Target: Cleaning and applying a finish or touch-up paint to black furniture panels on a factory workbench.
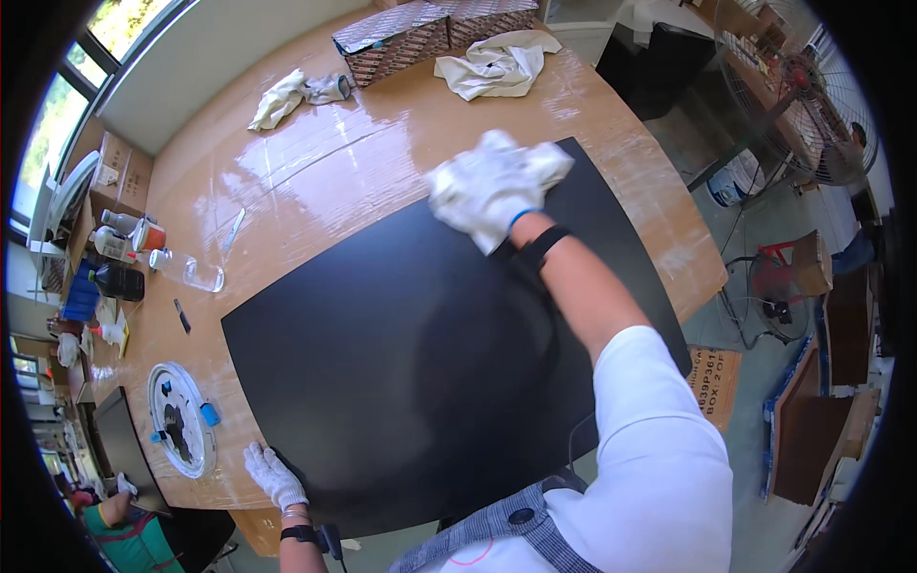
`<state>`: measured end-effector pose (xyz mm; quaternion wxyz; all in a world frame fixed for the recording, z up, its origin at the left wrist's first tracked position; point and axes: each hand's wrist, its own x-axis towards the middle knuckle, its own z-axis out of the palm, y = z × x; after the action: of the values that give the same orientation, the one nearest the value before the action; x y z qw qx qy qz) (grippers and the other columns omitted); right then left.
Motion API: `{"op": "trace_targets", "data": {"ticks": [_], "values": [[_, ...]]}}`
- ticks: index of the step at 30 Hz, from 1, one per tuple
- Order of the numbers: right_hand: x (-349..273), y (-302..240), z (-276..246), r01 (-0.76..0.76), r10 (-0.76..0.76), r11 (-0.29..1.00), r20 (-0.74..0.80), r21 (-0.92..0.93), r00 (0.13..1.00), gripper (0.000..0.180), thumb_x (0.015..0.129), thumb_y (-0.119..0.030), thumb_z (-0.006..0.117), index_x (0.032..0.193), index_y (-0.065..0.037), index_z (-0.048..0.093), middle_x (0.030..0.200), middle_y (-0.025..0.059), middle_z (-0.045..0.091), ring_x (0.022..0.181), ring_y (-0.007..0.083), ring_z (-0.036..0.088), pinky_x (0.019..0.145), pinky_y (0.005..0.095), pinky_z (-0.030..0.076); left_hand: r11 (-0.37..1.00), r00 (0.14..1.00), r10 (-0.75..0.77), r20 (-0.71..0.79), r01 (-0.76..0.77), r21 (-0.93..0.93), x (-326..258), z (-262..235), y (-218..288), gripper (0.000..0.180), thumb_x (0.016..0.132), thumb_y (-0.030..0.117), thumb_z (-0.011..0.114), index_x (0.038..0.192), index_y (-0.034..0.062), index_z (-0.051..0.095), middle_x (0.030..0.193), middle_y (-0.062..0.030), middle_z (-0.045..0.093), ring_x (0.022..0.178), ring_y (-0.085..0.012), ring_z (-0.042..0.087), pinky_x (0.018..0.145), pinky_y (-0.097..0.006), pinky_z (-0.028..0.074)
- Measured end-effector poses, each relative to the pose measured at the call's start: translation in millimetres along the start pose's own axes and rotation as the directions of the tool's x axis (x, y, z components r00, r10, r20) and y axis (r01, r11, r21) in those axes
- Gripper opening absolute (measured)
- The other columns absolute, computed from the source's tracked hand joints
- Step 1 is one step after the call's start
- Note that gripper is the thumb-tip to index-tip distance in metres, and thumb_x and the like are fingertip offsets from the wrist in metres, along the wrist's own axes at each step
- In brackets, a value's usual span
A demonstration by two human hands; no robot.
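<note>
A large dark flat panel with gently curved edges lies in front of me on the wrapped table. My right hand, in a white glove, reaches across it to the far edge. Pressed under that hand is a white cloth, bunched and spread against the panel; the glove and cloth blend, so the fingers are hard to make out. At the panel's near left corner, my left hand, gloved too, rests beside the edge with its fingers stretched out. Black bands circle both wrists.
Left of the panel sit a round white ring-shaped tray with blue clips, a small dark blade, a clear bottle and a dark bottle. Rags and patterned boxes stand far back. Fans stand right; another person works lower left.
</note>
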<state>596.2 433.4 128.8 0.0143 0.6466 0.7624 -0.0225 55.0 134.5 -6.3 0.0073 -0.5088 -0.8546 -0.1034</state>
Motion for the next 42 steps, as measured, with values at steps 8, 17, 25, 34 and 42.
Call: {"op": "trace_targets", "data": {"ticks": [8,17,25,34,42], "values": [[-31,30,33,-0.100,0.110,0.992,-0.137,0.076,0.985,0.023,0.080,-0.023,0.050,0.076,-0.011,0.069,0.083,0.0154,0.071,0.077,0.0368,0.067,0.075,0.0481,0.048,0.999,1.000,0.028,-0.001,-0.028,-0.040,11,0,14,0.042,0.103,0.026,0.045,0.134,-0.0007,0.051,0.142,-0.0219,0.045,0.133,-0.0353,0.040,0.113,-0.042,0.030],[-102,-8,41,0.042,-0.030,0.984,-0.071,0.175,0.997,0.023,0.082,-0.038,0.056,0.091,-0.019,0.065,0.098,0.0046,0.064,0.084,0.0250,0.060,0.070,0.0530,0.040,0.990,0.991,0.130,-0.015,-0.131,-0.043,29,21,-25,0.043,0.103,0.025,0.046,0.135,-0.0030,0.050,0.140,-0.0218,0.049,0.132,-0.0363,0.043,0.113,-0.041,0.032],[-250,40,113,-0.558,0.542,0.830,-0.261,0.015,0.799,0.067,0.090,-0.059,0.044,0.146,-0.021,0.040,0.150,0.0057,0.036,0.136,0.0355,0.034,0.110,0.0581,0.023,0.983,0.983,0.176,-0.055,-0.178,-0.046,33,23,-13,0.043,0.101,0.028,0.048,0.129,-0.0042,0.055,0.134,-0.0225,0.055,0.123,-0.0358,0.051,0.107,-0.042,0.038],[-341,-226,107,-0.013,0.173,0.923,-0.382,0.385,0.908,0.031,0.074,-0.036,0.057,0.090,-0.013,0.070,0.094,0.0097,0.062,0.103,0.0280,0.054,0.087,0.0463,0.044,0.980,0.977,0.196,0.083,-0.198,0.011,27,-10,33,0.055,0.100,0.040,0.041,0.130,-0.0043,0.053,0.134,-0.0242,0.055,0.124,-0.0397,0.050,0.107,-0.045,0.037],[-393,-24,102,-0.743,0.788,0.608,-0.098,0.281,0.608,0.055,0.094,-0.045,0.046,0.144,-0.022,0.041,0.147,0.0056,0.042,0.137,0.0316,0.032,0.112,0.0484,0.024,0.743,0.733,0.646,0.213,-0.668,0.043,-51,-52,49,0.067,0.090,0.040,0.061,0.141,0.0008,0.042,0.146,-0.0241,0.040,0.133,-0.0411,0.038,0.112,-0.046,0.031]]}}
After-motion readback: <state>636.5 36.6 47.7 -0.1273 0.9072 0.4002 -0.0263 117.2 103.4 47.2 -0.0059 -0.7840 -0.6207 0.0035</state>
